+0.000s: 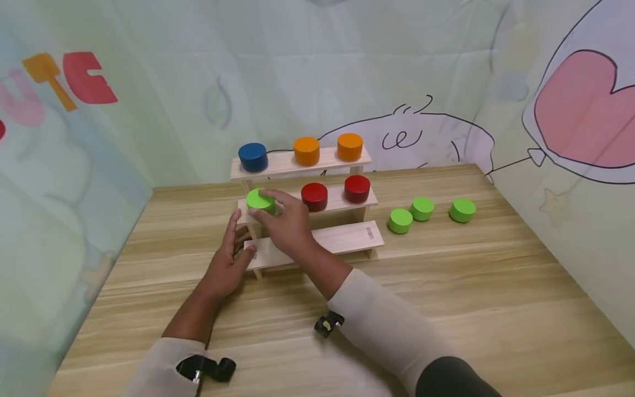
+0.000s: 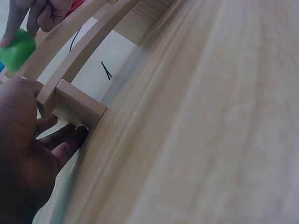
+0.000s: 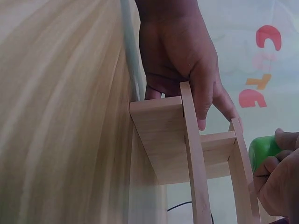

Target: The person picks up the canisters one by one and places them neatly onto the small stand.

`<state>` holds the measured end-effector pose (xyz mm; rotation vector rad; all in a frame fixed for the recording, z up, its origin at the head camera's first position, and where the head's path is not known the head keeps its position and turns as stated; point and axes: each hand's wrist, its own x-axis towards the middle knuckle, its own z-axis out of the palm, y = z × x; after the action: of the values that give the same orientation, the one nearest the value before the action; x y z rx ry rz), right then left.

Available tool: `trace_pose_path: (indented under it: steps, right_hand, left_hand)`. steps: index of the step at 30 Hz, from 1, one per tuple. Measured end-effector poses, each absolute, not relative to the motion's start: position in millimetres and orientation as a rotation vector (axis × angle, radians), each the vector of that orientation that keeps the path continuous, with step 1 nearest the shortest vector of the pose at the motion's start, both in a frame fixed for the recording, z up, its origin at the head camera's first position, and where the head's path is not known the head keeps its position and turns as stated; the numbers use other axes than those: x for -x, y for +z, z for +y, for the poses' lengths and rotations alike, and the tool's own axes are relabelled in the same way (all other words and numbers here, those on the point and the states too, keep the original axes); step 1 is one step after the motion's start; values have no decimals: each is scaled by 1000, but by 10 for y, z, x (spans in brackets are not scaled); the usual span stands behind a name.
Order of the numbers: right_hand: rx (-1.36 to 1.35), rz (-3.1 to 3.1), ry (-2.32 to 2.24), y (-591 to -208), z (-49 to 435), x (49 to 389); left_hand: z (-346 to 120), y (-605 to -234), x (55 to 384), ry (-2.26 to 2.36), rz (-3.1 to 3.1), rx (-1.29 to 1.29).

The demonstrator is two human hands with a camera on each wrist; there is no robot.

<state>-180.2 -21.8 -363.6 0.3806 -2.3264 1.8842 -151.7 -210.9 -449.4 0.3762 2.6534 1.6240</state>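
A wooden three-step stand [image 1: 342, 240] holds round, thick discs on its upper two boards. My right hand [image 1: 290, 223] pinches a green disc [image 1: 261, 202] between thumb and fingers at the left end of the middle board. In the right wrist view, that green disc [image 3: 264, 151] is partly covered by the fingers. My left hand [image 1: 229, 267] grips the stand's left end, thumb on the lowest board and fingers around the side. The left wrist view has its fingers [image 2: 70, 145] beside the stand's end support [image 2: 80, 105]. Two red discs, one red disc [image 1: 315, 197] nearest my right hand, share the middle board.
On the top board sit a blue disc [image 1: 253, 157] and two orange discs, one orange disc [image 1: 306, 151] near the middle. Three more green discs, the nearest green disc [image 1: 400, 220] among them, lie right of the stand on the wooden table [image 1: 446, 298]. A printed cloth [image 1: 357, 71] hangs behind.
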Motion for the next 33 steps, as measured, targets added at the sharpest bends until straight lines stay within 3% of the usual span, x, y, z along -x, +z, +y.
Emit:
trace_pose_path:
  steps: [20,33]
  right_hand:
    - [-300,-2412,1875,-3637,-291,1862]
    - [-433,-2322,1904,-3636,-203,1776]
  left_hand:
    - [-2097,-4501,1522,1628,2654,-373]
    - [-2100,-4474,1523,1607,2652,-354]
